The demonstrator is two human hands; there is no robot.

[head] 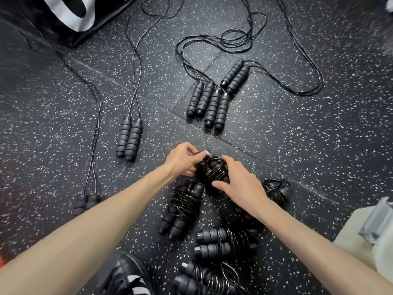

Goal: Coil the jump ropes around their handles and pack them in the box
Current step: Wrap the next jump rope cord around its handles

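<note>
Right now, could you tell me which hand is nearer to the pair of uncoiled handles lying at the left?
Left. The left hand sits just right of that handle pair; the right hand is farther right.

Even, fairly bright light falls from overhead on the speckled floor, with only faint soft shadows. Glossy cord on the coiled ropes catches small glints. The wide lens bends the edges, and the corners smear with blur
</note>
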